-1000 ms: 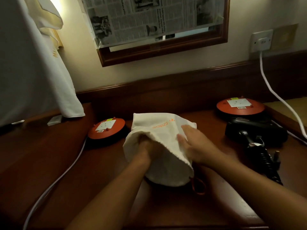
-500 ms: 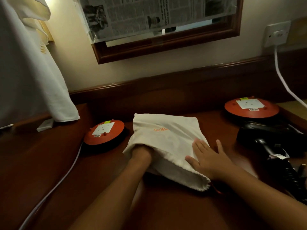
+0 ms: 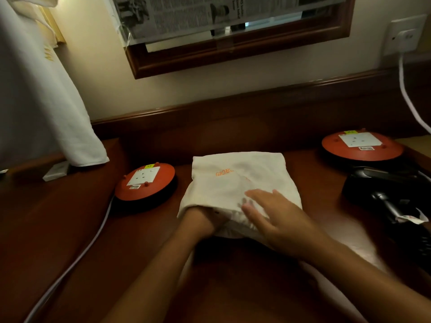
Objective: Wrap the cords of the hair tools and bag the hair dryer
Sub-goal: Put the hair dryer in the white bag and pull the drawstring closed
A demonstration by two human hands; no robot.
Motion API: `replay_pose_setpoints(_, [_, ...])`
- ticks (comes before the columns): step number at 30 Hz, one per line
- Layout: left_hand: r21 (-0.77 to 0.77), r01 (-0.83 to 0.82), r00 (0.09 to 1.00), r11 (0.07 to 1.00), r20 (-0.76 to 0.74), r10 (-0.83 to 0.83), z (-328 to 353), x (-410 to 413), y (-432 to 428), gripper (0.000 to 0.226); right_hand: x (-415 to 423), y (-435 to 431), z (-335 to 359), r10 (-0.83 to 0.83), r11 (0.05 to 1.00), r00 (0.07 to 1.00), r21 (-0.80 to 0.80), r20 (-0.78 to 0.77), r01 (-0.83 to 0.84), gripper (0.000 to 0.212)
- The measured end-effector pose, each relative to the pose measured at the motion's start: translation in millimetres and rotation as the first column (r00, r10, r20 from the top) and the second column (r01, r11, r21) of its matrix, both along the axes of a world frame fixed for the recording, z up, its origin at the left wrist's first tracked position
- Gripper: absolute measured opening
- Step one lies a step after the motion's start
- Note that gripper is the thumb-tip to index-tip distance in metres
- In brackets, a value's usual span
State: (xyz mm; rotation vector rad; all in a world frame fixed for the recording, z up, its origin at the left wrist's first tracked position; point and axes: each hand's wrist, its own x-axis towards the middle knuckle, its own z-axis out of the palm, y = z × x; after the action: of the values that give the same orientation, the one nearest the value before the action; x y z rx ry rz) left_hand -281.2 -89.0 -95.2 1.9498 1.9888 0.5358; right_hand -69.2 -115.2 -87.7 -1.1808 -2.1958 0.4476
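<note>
A cream cloth bag [image 3: 238,176] with orange lettering lies flat on the dark wooden desk [image 3: 233,287], its mouth toward me. My left hand [image 3: 200,220] is pushed into the bag's mouth up to the wrist, so its fingers are hidden. With straight fingers, my right hand [image 3: 272,215] presses on top of the bag near the mouth. What is inside the bag is hidden. A black hair tool [image 3: 382,190] with a coiled black cord lies at the right edge of the desk.
Two orange round socket reels sit on the desk, one [image 3: 144,183] left of the bag and one [image 3: 361,145] at back right. A white cable [image 3: 77,255] runs down the left side. White cloth [image 3: 42,101] hangs at left. A wall socket [image 3: 405,36] holds a white cable.
The bag went from being held up to lying flat on the desk. My right hand slid left from the bag's right edge onto its top near the mouth. My left hand stays inside.
</note>
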Motion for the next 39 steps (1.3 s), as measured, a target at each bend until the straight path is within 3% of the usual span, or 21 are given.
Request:
replay_pose_setpoints(3, [0.082, 0.024, 0.993, 0.996, 0.112, -0.033, -13, -8, -31, 0.058, -5, -13, -12, 0.035, 0.995, 0.992, 0.087, 0.122, -0.046, 0.079])
replay_pose_setpoints(6, [0.204, 0.062, 0.997, 0.977, 0.031, -0.07, -24, -16, -47, 0.046, 4, -7, -35, -0.031, 0.988, 0.976, 0.151, 0.216, -0.002, 0.077])
replay_pose_setpoints(11, [0.247, 0.056, 0.993, 0.968, -0.112, -0.029, -28, -32, -64, 0.043, 18, 3, -43, -0.134, 0.991, 0.988, 0.021, 0.075, 0.133, 0.058])
replay_pose_setpoints(16, [0.439, 0.168, 0.962, 0.883, -0.268, -0.05, -33, -37, -87, 0.028, 26, 3, -42, -0.19, 0.982, 0.978, -0.025, -0.086, 0.188, 0.054])
replay_pose_setpoints(21, [0.599, 0.136, 0.894, 0.789, -0.417, 0.163, -29, -34, -111, 0.028, 35, -5, -34, -0.248, 0.962, 0.933, 0.044, -0.262, 0.268, 0.047])
replay_pose_setpoints(24, [0.594, 0.012, 0.877, 0.804, -0.392, 0.277, -23, -29, -100, 0.042, 32, -8, -27, -0.219, 0.951, 0.904, 0.126, -0.367, 0.282, 0.031])
replay_pose_setpoints(27, [0.487, -0.048, 0.881, 0.872, -0.39, 0.267, -22, -26, -87, 0.062, 24, -8, -13, -0.215, 0.945, 0.875, 0.133, -0.435, 0.299, 0.019])
replay_pose_setpoints(31, [0.471, -0.065, 0.973, 0.88, -0.165, 0.16, -20, -30, -85, 0.033, 19, 4, 18, -0.263, 0.929, 0.836, 0.108, -0.482, 0.355, 0.018])
replay_pose_setpoints(33, [0.477, -0.079, 0.987, 0.875, -0.084, 0.135, -17, -29, -90, 0.031, 22, 3, 26, -0.253, 0.942, 0.855, 0.085, -0.454, 0.324, 0.02])
replay_pose_setpoints(35, [0.518, -0.056, 0.988, 0.854, -0.095, 0.122, -15, -23, -95, 0.036, 29, -5, 26, -0.224, 0.962, 0.9, 0.064, -0.373, 0.266, 0.022])
replay_pose_setpoints(39, [0.666, 0.101, 0.994, 0.739, -0.104, -0.042, -1, 18, -110, 0.037, 56, -37, 20, -0.202, 0.977, 0.955, 0.027, -0.218, 0.213, 0.039])
